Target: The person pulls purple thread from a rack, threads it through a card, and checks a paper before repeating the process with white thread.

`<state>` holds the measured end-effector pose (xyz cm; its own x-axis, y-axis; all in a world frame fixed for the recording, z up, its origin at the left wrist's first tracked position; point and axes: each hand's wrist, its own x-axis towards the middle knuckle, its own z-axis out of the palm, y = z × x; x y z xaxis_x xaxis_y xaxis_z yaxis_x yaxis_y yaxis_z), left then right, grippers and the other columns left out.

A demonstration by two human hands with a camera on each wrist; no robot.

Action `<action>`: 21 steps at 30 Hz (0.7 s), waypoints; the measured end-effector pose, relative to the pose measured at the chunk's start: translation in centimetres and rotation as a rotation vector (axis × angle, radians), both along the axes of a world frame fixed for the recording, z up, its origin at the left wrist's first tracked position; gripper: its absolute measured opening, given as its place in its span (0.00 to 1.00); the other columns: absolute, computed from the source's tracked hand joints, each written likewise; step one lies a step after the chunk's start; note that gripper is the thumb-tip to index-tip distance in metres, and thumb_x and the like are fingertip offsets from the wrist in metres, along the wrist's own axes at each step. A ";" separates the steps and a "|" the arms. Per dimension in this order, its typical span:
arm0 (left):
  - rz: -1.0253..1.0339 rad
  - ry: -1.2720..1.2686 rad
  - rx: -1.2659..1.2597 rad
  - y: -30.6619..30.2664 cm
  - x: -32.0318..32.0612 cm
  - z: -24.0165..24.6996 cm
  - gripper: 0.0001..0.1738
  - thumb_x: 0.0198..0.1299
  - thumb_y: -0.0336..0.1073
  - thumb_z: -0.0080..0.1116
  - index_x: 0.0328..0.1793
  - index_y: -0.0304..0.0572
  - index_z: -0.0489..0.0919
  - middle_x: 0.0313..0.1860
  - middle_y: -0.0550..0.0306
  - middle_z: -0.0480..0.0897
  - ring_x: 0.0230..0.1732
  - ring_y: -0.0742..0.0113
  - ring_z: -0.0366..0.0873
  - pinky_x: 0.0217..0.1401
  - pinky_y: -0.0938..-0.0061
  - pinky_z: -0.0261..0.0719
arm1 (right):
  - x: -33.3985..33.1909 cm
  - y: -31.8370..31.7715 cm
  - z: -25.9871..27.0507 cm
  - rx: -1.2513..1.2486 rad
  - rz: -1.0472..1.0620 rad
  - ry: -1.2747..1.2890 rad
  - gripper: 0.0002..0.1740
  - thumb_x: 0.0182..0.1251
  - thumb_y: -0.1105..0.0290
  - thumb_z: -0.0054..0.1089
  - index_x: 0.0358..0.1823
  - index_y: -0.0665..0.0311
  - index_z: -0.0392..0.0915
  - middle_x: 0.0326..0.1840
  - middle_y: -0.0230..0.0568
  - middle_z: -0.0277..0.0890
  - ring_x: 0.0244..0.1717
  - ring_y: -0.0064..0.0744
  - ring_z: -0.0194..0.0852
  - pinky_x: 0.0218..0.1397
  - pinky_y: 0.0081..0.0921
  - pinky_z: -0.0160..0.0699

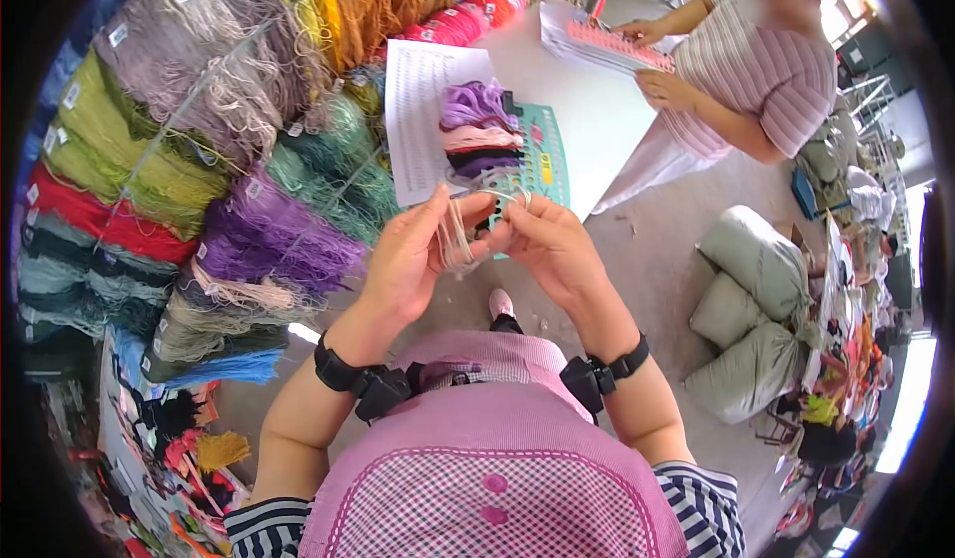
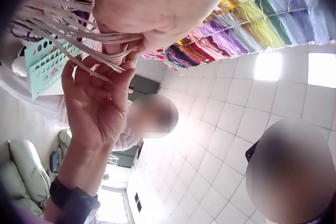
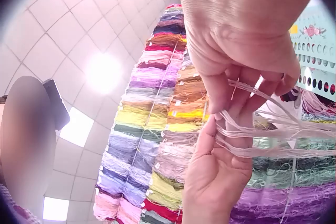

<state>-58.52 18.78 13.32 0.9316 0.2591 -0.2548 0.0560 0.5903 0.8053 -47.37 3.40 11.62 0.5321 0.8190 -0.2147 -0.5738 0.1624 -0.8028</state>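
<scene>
A loose bundle of pale embroidery thread (image 1: 456, 235) stretches between the two hands in front of the apron. My left hand (image 1: 403, 265) has strands looped across its fingers and pinches them near the fingertips. Opposite it, my right hand (image 1: 559, 252) pinches the same thread between thumb and fingers. In the right wrist view the thread (image 3: 283, 129) fans out in several strands past both hands. Just beyond the hands, a mint-green punched thread card (image 1: 545, 160) lies on the white table (image 1: 597, 140), with purple, pink and black skeins (image 1: 482, 130) along its left edge.
A printed sheet (image 1: 418, 71) lies beside the card. Racks of coloured thread hanks (image 1: 199, 81) rise at the left. Across the table, another person (image 1: 766, 71) handles a pink-edged card (image 1: 617, 46). Stuffed pale sacks (image 1: 751, 309) stand on the floor at right.
</scene>
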 end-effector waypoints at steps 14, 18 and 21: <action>-0.042 -0.092 0.047 -0.3 -0.6 -0.9 0.23 0.75 0.40 0.43 0.64 0.26 0.74 0.62 0.47 0.79 0.56 0.68 0.80 0.57 0.73 0.80 | -1.1 0.1 1.0 -0.107 0.021 -0.180 0.10 0.64 0.70 0.67 0.42 0.69 0.84 0.40 0.33 0.83 0.42 0.22 0.78 0.53 0.24 0.73; -0.019 -0.066 0.026 -0.1 -0.7 -0.7 0.22 0.75 0.40 0.44 0.61 0.27 0.76 0.61 0.47 0.80 0.54 0.69 0.81 0.55 0.74 0.81 | -1.2 0.2 0.9 -0.060 -0.002 -0.183 0.09 0.65 0.70 0.66 0.42 0.68 0.84 0.42 0.33 0.83 0.44 0.22 0.77 0.54 0.24 0.73; -0.021 -0.044 0.124 0.2 -0.6 -1.6 0.22 0.75 0.40 0.44 0.61 0.28 0.77 0.60 0.50 0.81 0.52 0.71 0.81 0.53 0.78 0.80 | -0.9 0.2 0.5 -0.077 0.034 -0.188 0.09 0.66 0.69 0.65 0.42 0.67 0.83 0.43 0.32 0.82 0.46 0.21 0.76 0.56 0.26 0.72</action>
<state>-59.10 19.02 11.76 0.9468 0.2666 -0.1804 0.0298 0.4854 0.8738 -48.25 3.59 12.16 0.5409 0.8223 -0.1769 -0.4169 0.0794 -0.9055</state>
